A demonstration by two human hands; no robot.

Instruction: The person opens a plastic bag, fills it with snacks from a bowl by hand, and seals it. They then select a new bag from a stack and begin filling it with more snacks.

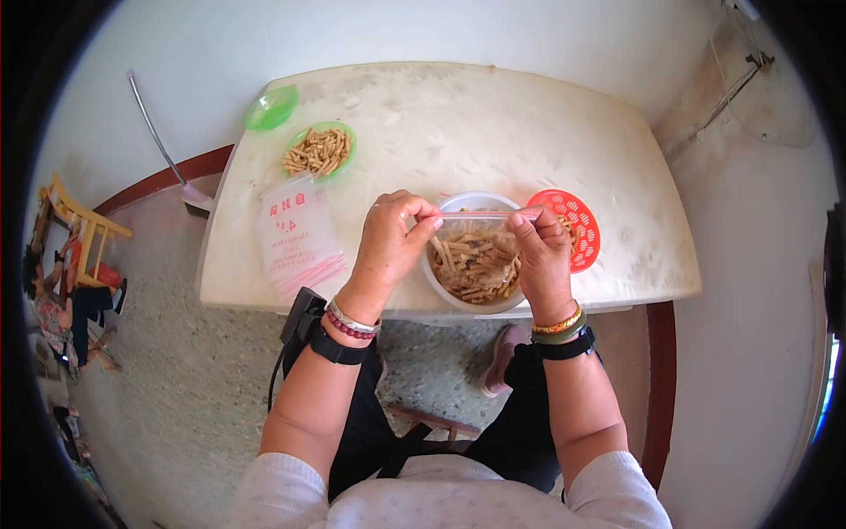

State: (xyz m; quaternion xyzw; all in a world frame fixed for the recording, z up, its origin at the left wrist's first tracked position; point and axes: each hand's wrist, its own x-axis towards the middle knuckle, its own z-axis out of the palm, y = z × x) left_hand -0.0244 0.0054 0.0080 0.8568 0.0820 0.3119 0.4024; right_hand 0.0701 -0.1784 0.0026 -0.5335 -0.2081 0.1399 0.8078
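My left hand (394,236) and my right hand (544,257) pinch the two ends of the zip edge of a clear plastic bag (476,217). The bag hangs over a white bowl (435,284) full of short brown sticks; some sticks seem to lie inside the bag, but the clear film makes this hard to tell. Right of the bowl, partly behind my right hand, is a red perforated basket (583,231) with a few sticks. Left of my left hand lies a stack of clear bags with red print (298,231).
A green plate (351,141) of sticks and a green bowl (272,108) stand at the table's (458,106) back left. Another person (77,309) sits at the far left near a wooden chair (86,231). A long-handled tool (154,132) leans on the wall.
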